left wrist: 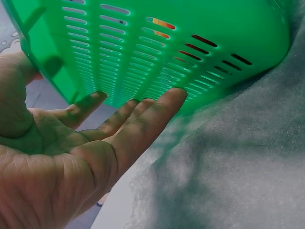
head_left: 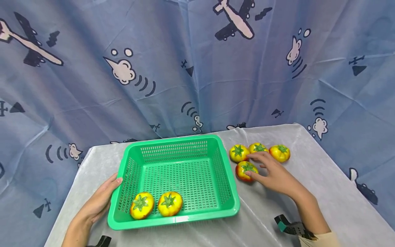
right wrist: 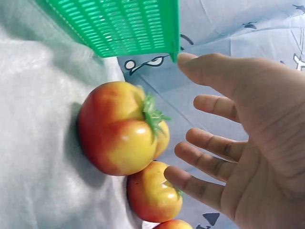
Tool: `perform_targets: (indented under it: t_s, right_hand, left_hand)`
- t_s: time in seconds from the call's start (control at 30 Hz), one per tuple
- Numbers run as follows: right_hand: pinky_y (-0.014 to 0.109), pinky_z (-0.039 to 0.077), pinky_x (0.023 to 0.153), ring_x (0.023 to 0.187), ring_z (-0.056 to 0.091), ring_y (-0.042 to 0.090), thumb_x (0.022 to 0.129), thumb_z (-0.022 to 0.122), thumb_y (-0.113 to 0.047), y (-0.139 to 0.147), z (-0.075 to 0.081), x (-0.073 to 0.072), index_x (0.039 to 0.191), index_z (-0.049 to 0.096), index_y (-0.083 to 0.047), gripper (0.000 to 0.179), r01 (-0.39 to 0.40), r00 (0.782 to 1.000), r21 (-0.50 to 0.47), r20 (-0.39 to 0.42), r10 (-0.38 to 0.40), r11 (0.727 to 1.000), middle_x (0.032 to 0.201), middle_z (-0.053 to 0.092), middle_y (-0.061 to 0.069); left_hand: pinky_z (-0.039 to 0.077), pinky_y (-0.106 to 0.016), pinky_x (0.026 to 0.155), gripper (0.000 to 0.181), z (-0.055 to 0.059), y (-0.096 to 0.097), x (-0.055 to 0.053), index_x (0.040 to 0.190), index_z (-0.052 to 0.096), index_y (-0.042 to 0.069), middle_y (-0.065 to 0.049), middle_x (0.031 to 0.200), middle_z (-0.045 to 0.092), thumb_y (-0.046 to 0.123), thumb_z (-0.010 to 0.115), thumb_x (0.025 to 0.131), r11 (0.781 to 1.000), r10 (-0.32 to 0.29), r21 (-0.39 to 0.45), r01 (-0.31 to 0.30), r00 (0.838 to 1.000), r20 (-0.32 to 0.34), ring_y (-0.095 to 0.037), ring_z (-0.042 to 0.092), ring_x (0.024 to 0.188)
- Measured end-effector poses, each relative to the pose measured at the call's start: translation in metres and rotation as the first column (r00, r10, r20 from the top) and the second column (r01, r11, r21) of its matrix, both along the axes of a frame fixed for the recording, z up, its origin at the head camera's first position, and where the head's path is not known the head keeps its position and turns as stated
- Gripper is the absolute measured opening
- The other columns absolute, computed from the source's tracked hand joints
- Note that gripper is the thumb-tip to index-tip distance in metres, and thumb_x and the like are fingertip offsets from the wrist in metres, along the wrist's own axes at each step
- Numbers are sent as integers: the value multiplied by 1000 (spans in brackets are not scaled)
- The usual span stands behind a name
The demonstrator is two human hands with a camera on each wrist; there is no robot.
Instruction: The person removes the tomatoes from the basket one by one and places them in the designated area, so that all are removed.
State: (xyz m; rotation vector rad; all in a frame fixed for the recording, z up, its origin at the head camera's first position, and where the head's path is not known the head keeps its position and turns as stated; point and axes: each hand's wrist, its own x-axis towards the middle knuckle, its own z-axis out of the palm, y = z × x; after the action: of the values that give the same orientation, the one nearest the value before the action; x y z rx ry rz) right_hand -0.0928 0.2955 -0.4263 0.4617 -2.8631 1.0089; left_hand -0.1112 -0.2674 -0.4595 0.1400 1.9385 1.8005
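Observation:
A green plastic basket (head_left: 182, 178) with slotted walls stands on the table. My left hand (head_left: 100, 199) grips its left side, thumb over the rim and fingers against the outer wall (left wrist: 119, 62). Two yellow-red tomatoes (head_left: 142, 206) with green leafy tops lie inside, along the near wall. To the right of the basket, my right hand (head_left: 274, 173) hovers with spread fingers over the nearest tomato (head_left: 243, 171). In the right wrist view a gap shows between that tomato (right wrist: 116, 129) and the palm. Behind it sit another tomato (head_left: 238, 153) and a partly covered one (head_left: 258, 147).
One more tomato (head_left: 279, 153) lies at the far right of the group. A grey-white cloth (head_left: 321, 192) covers the table. Behind the table hangs a blue curtain (head_left: 172, 68) printed with planes. Dark straps (head_left: 293, 227) circle the wrists.

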Motion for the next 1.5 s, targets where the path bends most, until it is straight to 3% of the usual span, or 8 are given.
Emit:
perform_targets:
  t_s: [0.37, 0.57, 0.77, 0.93, 1.07, 1.3, 1.5]
  right_hand:
    - [58, 59, 100, 122, 67, 41, 103, 71, -18, -5, 13, 4, 140, 63, -3, 40, 8, 997, -65, -81, -13, 998, 140, 62, 16]
    - [53, 62, 97, 118, 66, 30, 100, 74, -15, -12, 12, 4, 136, 67, -7, 37, -6, 990, -44, -138, 0, 999, 136, 64, 10]
    - [54, 62, 98, 121, 64, 30, 101, 74, -16, -22, 11, 4, 137, 66, -11, 37, -21, 992, -58, -123, 13, 998, 135, 65, 7]
    - [55, 61, 100, 124, 64, 30, 101, 74, -17, -28, 15, 7, 138, 66, -14, 38, -16, 993, -73, -117, 7, 997, 137, 64, 7]
    - [55, 60, 101, 128, 63, 29, 101, 73, -17, -33, 20, 9, 139, 65, -13, 39, -24, 994, -90, -108, 14, 996, 141, 62, 7]
    - [50, 62, 100, 128, 62, 24, 101, 73, -16, -42, 28, 9, 141, 65, -18, 40, -80, 989, -91, -134, 67, 993, 142, 63, 5]
    - [55, 56, 108, 134, 61, 25, 102, 73, -20, -53, 33, 3, 146, 61, -18, 45, -153, 983, -55, -112, 146, 987, 149, 60, 4]
  left_hand:
    - [63, -34, 97, 72, 4, 1, 1, 169, 1, 0, -10, 139, 61, 38, 33, 117, 1000, 13, -22, -13, 1000, -17, -12, 72, 115]
    - [63, -33, 98, 71, 2, -1, 0, 168, 2, -1, 0, 133, 64, 36, 33, 117, 1000, 11, -1, -11, 1000, -22, -12, 71, 116]
    - [64, -32, 96, 71, 3, -7, 0, 167, -1, -4, 7, 127, 66, 35, 33, 118, 1000, -4, 3, 4, 999, -45, -11, 72, 114]
    - [64, -34, 96, 72, 0, -8, -2, 167, -3, -5, 7, 127, 68, 34, 32, 118, 999, -33, 24, 35, 998, -60, -12, 72, 114]
    - [64, -33, 95, 72, -1, -6, -2, 167, -2, -5, 7, 127, 67, 35, 32, 118, 1000, -22, 15, 23, 998, -59, -12, 72, 114]
    - [64, -32, 96, 73, -5, -2, 0, 167, 0, -4, 7, 127, 66, 37, 34, 117, 1000, 6, 7, -6, 1000, -29, -10, 72, 114]
    - [63, -31, 96, 72, -3, 0, -1, 168, 0, -4, 5, 129, 65, 36, 33, 117, 1000, 5, 4, -4, 999, -37, -10, 72, 114]
